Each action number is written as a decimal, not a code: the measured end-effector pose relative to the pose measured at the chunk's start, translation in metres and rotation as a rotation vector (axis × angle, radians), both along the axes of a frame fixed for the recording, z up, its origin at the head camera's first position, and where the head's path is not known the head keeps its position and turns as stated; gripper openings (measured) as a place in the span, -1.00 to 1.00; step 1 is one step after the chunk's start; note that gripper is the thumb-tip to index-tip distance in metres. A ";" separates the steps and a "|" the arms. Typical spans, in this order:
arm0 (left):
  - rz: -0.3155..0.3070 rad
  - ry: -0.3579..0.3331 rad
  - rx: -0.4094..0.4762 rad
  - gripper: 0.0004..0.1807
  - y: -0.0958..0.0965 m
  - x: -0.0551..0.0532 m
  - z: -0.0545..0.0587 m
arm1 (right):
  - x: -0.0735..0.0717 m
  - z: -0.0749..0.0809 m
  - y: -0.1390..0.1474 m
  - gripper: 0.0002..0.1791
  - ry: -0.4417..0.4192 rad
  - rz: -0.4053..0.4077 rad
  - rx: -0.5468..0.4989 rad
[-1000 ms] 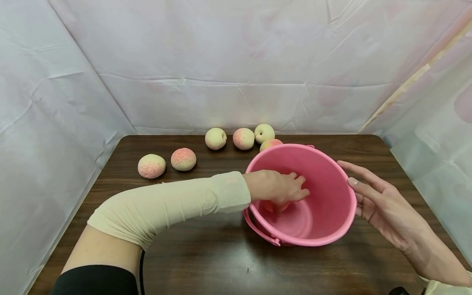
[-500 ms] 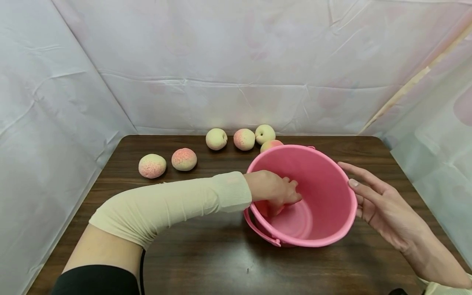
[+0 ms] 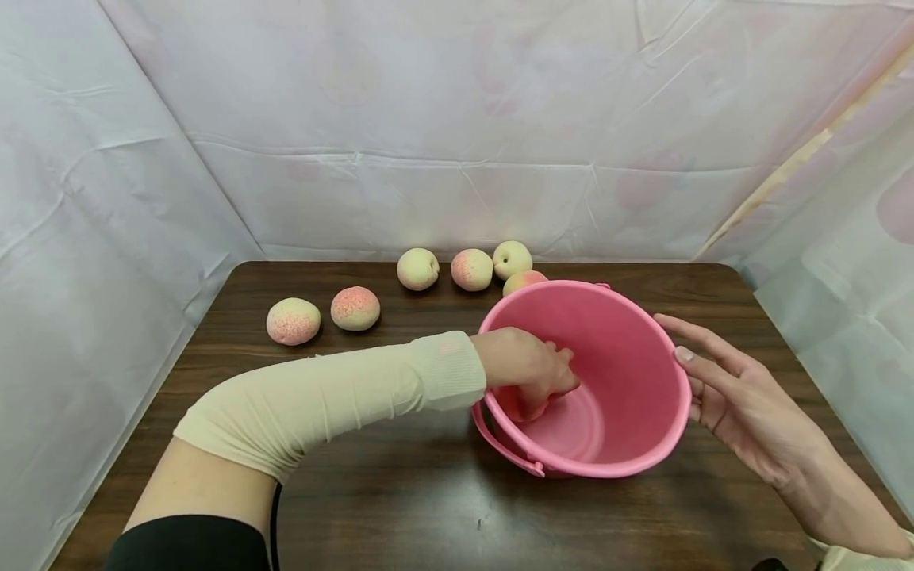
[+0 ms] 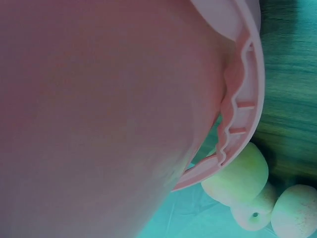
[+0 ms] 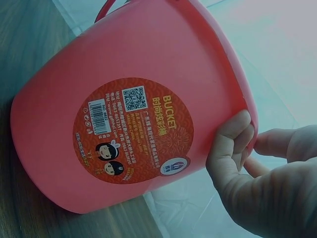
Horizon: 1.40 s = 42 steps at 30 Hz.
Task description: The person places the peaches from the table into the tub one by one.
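Dark brown wood-grain table (image 3: 400, 492), far corners rounded, shiny patch lower centre, 1 tiny mark (image 3: 479, 523) below that. From where I'm standing, 6 peaches directly on it. Left of frame: 1 pale-and-pink peach (image 3: 293, 321), then 1 rosier peach (image 3: 355, 308), small gap between. Upper middle, near back edge: 1 pale yellow peach (image 3: 417, 270), 1 speckled peach (image 3: 470, 270), 1 cream peach (image 3: 512, 259). Last 1, a half-hidden peach (image 3: 523, 281), behind the pink bucket (image 3: 631, 357). Bucket sits right of centre, mouth up.
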<state>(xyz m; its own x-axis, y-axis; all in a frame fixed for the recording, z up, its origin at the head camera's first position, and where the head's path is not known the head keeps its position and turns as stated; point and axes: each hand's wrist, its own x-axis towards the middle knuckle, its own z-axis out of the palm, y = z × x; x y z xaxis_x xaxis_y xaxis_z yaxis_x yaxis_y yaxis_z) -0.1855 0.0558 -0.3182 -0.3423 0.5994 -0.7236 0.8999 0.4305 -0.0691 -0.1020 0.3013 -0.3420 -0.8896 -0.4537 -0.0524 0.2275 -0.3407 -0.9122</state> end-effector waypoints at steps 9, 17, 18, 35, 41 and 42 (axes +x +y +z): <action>0.039 -0.016 -0.001 -0.47 -0.004 0.002 0.004 | -0.001 0.002 -0.003 -0.40 0.012 -0.014 0.044; 0.030 -0.032 0.121 -0.61 -0.013 0.000 0.007 | 0.000 0.002 -0.004 -0.41 0.018 -0.019 0.057; 0.023 -0.029 0.144 -0.62 -0.014 0.000 0.007 | 0.000 0.002 -0.003 -0.41 0.019 -0.021 0.061; -0.097 0.101 0.477 -0.83 -0.041 0.000 0.029 | -0.001 0.001 -0.001 -0.41 0.024 -0.009 0.061; -0.107 0.161 0.638 -0.86 -0.051 0.000 0.035 | -0.001 0.001 -0.001 -0.41 0.021 -0.017 0.075; -0.105 0.179 0.663 -0.86 -0.053 0.000 0.036 | -0.001 0.001 -0.002 -0.41 0.023 -0.018 0.078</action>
<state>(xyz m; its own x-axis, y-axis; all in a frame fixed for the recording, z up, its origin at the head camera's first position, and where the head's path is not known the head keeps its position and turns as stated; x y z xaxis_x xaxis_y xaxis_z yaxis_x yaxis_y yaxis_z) -0.1855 0.0030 -0.2826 -0.3385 0.9319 -0.1305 0.9383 0.3446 0.0270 -0.1032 0.2997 -0.3409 -0.8990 -0.4328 -0.0665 0.2007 -0.2723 -0.9410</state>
